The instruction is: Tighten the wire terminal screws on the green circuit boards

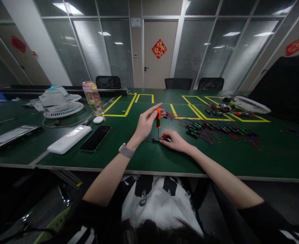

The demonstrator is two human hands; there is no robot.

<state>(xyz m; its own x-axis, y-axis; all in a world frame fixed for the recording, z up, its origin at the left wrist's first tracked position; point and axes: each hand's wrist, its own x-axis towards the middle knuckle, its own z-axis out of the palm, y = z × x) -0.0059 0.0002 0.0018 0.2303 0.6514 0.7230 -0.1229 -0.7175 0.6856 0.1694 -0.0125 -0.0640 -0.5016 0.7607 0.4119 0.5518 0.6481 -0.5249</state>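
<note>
My left hand (146, 122) is closed around the orange and black handle of a screwdriver (158, 118). The screwdriver stands upright, its thin shaft reaching down to a small green circuit board (155, 140) on the table. My right hand (174, 140) rests on the table just right of the shaft, its fingers curled and pinching the board's right end. Thin red and blue wires come from the board's left side. Part of the board is hidden behind my right fingers. To the right lie several similar green boards (194, 130) with red and blue wires.
The green table (139, 159) carries a black phone (95, 138), a white power bank (69, 139), a white earbud case (98, 119) and a pink-lidded bottle (93, 98) on the left. White fan parts (63, 105) stand behind them. Yellow tape (114, 115) marks rectangles farther back.
</note>
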